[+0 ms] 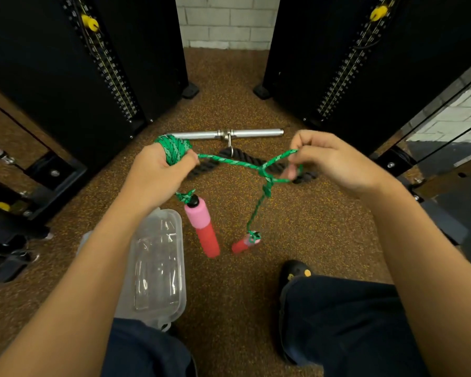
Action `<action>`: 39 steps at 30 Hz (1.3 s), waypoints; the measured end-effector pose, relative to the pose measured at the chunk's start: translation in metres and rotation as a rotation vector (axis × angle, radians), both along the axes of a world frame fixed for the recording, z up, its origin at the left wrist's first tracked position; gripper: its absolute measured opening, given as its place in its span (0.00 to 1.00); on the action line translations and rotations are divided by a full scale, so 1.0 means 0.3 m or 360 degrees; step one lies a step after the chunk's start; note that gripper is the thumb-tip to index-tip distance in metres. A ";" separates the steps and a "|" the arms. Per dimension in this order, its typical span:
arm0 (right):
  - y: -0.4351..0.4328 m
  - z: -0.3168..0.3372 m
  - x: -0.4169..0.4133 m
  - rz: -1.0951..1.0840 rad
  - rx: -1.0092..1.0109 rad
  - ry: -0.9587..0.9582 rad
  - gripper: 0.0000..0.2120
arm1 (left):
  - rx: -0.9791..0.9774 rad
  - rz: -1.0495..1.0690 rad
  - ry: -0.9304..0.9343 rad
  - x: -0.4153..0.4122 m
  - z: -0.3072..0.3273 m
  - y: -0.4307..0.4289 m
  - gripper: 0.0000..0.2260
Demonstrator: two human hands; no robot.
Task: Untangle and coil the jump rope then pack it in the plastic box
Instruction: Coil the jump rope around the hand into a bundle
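Left hand (158,170) grips coiled green jump rope (237,162); right hand (335,161) fingers (288,174) pinch its knotted loop; clear plastic box (158,262) lies near-left on the floor.

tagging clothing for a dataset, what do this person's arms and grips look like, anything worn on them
The left forearm and right forearm are bare to the frame's edge, with no sleeves in view. The left grip and right grip are bare too: no gloves, and no ring, watch or wristband shows on the visible sides.

Steel bar (199,135) — black rope (239,154) beneath
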State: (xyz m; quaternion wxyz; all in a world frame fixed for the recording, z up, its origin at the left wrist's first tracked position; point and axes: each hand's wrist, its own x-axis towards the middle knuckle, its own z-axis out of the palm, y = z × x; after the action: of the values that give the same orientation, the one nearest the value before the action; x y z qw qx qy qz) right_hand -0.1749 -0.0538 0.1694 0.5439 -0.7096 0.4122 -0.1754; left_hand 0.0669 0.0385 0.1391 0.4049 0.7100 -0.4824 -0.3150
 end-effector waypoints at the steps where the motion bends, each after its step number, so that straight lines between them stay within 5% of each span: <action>1: -0.005 -0.003 -0.007 -0.0008 0.0005 0.0109 0.07 | 0.0011 0.0055 -0.0014 -0.001 -0.006 -0.004 0.22; 7: 0.008 -0.040 -0.028 0.0586 -0.0018 0.1274 0.12 | 0.0061 0.0251 -0.0058 -0.004 -0.037 -0.017 0.19; 10: 0.026 -0.035 -0.007 0.0724 -0.0069 0.1599 0.20 | 0.0048 0.0359 0.0111 -0.006 -0.022 -0.019 0.16; 15: 0.044 -0.086 0.046 0.0561 -0.0238 0.1858 0.14 | -0.0130 0.0153 0.0566 -0.050 0.037 -0.007 0.08; 21: 0.038 -0.129 0.072 -0.0035 -0.0273 0.1548 0.20 | -0.0166 -0.0062 0.0891 -0.087 0.053 0.002 0.10; 28: 0.062 -0.071 0.107 0.0473 -0.0279 0.0535 0.24 | -0.0013 -0.0388 0.0525 -0.113 0.049 0.006 0.16; 31: 0.079 -0.063 0.132 0.0536 -0.0167 0.0256 0.13 | 0.0006 -0.0330 0.0614 -0.113 0.051 0.004 0.14; 39: 0.052 -0.057 0.094 0.0384 -0.0187 0.0168 0.10 | 0.0119 0.0045 0.0958 -0.074 0.044 -0.002 0.08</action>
State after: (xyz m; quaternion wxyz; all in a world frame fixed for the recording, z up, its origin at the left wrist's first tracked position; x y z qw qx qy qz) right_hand -0.1466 -0.0382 0.1522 0.4960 -0.7929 0.3409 -0.0949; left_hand 0.0446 0.0379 0.1522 0.5077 0.6058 -0.3187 -0.5231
